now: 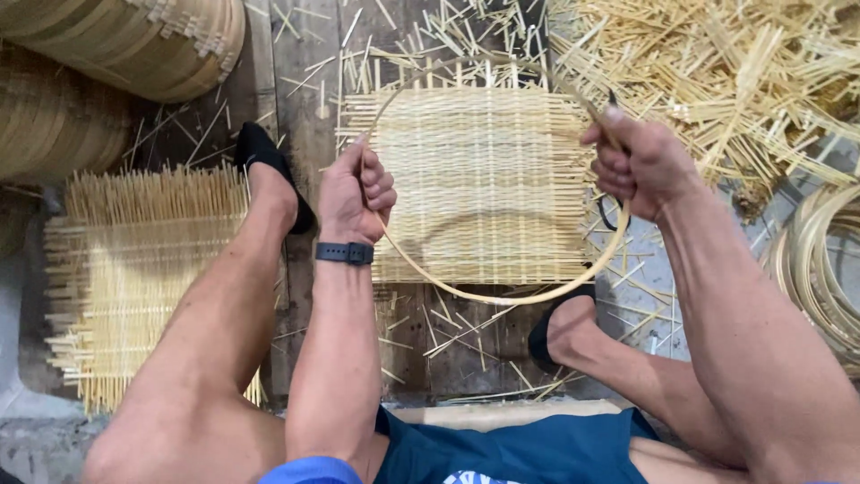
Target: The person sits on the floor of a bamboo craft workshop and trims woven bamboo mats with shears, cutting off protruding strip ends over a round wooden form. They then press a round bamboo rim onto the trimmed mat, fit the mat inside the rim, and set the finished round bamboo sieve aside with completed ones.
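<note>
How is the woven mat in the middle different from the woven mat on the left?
The middle mat lies under the hoop that both hands hold; the left mat lies off to the side, partly hidden by a leg. The middle mat looks paler with a tight, flat weave; the left mat looks more yellow, with long loose stick ends poking out. Both are square mats woven from thin strips.

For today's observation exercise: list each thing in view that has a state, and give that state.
Bamboo hoop: bent into a ring, held by both hands.
Left hand: closed on the hoop.
Right hand: closed on the hoop.
Woven mat: flat on the floor under the hoop.
Second mat: flat, untouched.
</note>
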